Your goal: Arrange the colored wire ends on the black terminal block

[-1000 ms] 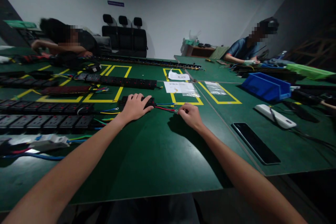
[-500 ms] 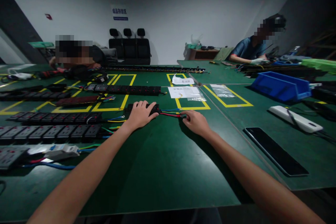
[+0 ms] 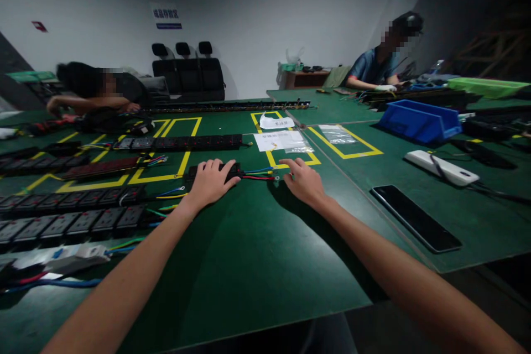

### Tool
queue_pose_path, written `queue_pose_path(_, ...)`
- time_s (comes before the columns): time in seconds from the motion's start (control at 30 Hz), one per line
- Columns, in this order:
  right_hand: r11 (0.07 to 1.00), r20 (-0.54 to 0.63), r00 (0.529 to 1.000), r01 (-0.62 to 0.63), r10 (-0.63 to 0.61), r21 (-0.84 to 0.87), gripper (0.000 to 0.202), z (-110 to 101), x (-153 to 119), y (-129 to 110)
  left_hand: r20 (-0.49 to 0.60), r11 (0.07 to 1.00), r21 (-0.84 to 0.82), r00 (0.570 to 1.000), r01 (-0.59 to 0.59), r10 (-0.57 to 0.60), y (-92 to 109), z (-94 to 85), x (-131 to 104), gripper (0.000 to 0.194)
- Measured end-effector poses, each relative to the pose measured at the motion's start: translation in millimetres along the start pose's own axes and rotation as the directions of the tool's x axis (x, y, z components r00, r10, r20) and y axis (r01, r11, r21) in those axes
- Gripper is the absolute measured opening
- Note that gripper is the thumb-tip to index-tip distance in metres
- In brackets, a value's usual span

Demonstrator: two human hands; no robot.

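Note:
My left hand (image 3: 211, 182) lies over a small black module (image 3: 234, 168), gripping it against the table with the thumb on its near side. Blue, green and red wires (image 3: 257, 176) run out of the module's right end, tipped with ring terminals. Just right of those tips is my right hand (image 3: 305, 180), its index finger stretched out and nothing between finger and thumb. Several black socket strips (image 3: 78, 199) with loose wire ends lie to the left of my left forearm.
Paper sheets (image 3: 277, 141) and a clear plastic bag (image 3: 338, 134) lie beyond my hands. To the right are a phone (image 3: 415, 218), a white power strip (image 3: 442, 167) and a blue bin (image 3: 418, 121). Two people (image 3: 375, 66) work across the green table (image 3: 249, 265).
My right hand has let go of the red wire's end and opened slightly. The wires now fan out a little. The whole view has shifted to the right.

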State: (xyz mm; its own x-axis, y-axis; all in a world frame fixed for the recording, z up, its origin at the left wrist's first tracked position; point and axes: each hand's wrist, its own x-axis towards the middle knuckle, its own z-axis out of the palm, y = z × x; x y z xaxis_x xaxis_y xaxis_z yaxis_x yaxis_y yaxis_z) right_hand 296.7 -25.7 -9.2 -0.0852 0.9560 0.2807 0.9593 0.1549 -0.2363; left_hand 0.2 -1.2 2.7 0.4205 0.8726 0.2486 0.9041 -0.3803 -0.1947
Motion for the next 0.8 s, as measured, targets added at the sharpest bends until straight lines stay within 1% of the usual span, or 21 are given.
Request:
queue_pose_path(0.1,0.997,0.143,0.989,0.046,-0.037,-0.06,0.047,-0.1,0.7,0.7,-0.002,1.0,0.0,1.0,-0.001,0.001,0.1,-0.3,-0.2,0.071)
queue_pose_path(0.17,0.996,0.182,0.982,0.055,-0.043,-0.065,0.046,0.9,1.0,1.3,-0.007,1.0,0.008,1.0,-0.001,0.001,0.1,-0.3,-0.2,0.071)
queue_pose_path(0.23,0.997,0.17,0.985,0.05,-0.04,-0.056,0.046,1.3,0.7,1.6,-0.006,1.0,0.016,1.0,-0.005,0.005,0.3,-0.1,0.0,0.072)
queue_pose_path(0.4,0.999,0.082,0.996,0.03,-0.029,-0.018,0.05,-0.8,-1.7,1.0,-0.012,1.0,0.013,1.0,-0.014,0.014,0.1,0.6,0.7,0.073)
queue_pose_path(0.47,0.999,0.067,0.997,0.037,-0.036,-0.011,0.05,-1.7,-2.2,0.2,-0.011,1.0,0.006,1.0,-0.019,0.019,-0.4,0.8,0.9,0.073)
queue_pose_path(0.53,0.999,0.096,0.995,0.044,-0.042,-0.02,0.051,-2.0,-2.4,-0.9,-0.008,1.0,0.002,1.0,-0.02,0.02,-0.9,0.8,0.9,0.074)
queue_pose_path(0.67,0.996,0.205,0.978,0.051,-0.036,-0.071,0.05,-1.6,-1.6,-3.5,-0.01,1.0,0.001,1.0,-0.012,0.012,-1.1,0.3,0.8,0.074)
queue_pose_path(0.8,0.994,0.229,0.973,0.065,-0.043,-0.087,0.05,-0.9,-0.1,-4.8,-0.003,1.0,-0.004,1.0,-0.014,0.014,-0.6,-0.4,0.7,0.072)
